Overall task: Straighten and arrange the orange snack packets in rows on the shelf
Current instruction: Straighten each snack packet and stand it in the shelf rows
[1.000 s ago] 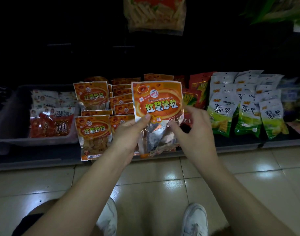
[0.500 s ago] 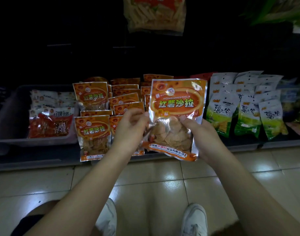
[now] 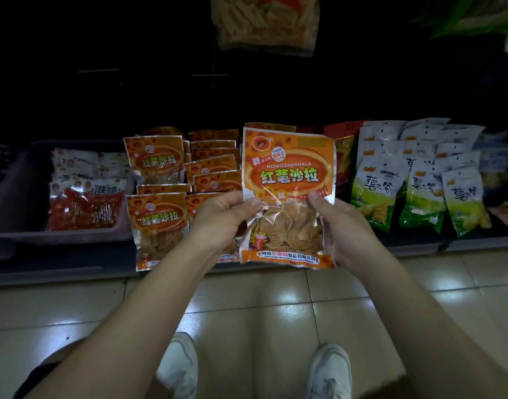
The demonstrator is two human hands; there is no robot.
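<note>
Packet (image 3: pixel 287 180) is now upright and flat, no longer crumpled; left hand (image 3: pixel 218 218) and right hand (image 3: pixel 343 226) pinch its sides, probably ready for the shelf (image 3: pixel 74 262).

We lose the hanging bag (image 3: pixel 265 24) at the top edge. Our packet (image 3: pixel 287 174) hides most of the red packs (image 3: pixel 341 156).

held orange packet (image 3: pixel 289 180): being gripped upright, label facing out, over the shelf (image 3: pixel 74 272) edge.
other orange packets (image 3: pixel 157 217): lying overlapped in uneven rows, just left.
</note>
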